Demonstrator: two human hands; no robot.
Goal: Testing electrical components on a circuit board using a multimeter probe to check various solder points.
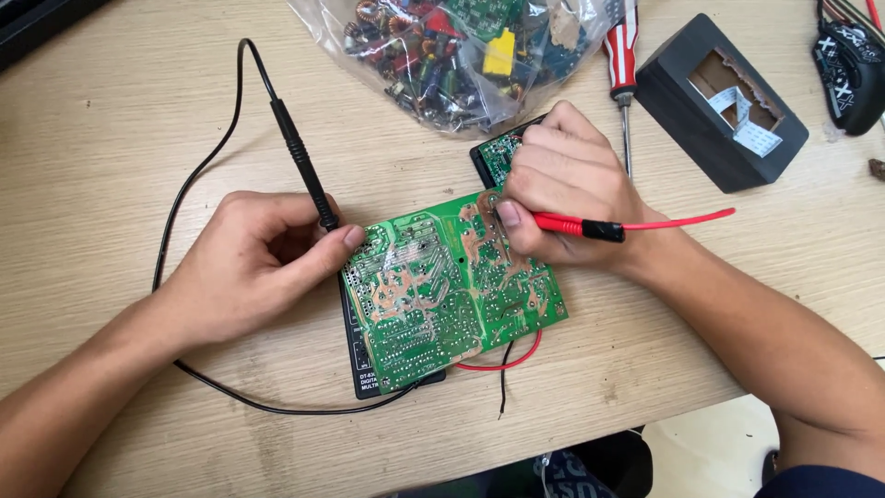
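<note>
Both hands pinch probes: left hand (244, 263) clamps black probe (302, 166), right hand (562, 189) clamps red probe (576, 224), tips on green board (442, 295) lying over black meter (364, 373) on table (111, 138), near parts bag (452, 55).

The circuit board (452, 286) lies in the middle of the table (111, 111), on top of a meter (364, 369) whose edge shows at its near left. The left hand (249, 263) rests just left of the board, pinching a probe (304, 166) that touches its left corner. The right hand (562, 194) rests on the board's far right part, holding a second probe (572, 224). Behind the board lies a bag of parts (452, 55). Right of the bag lie a screwdriver (622, 65) and then a box (719, 101).
</note>
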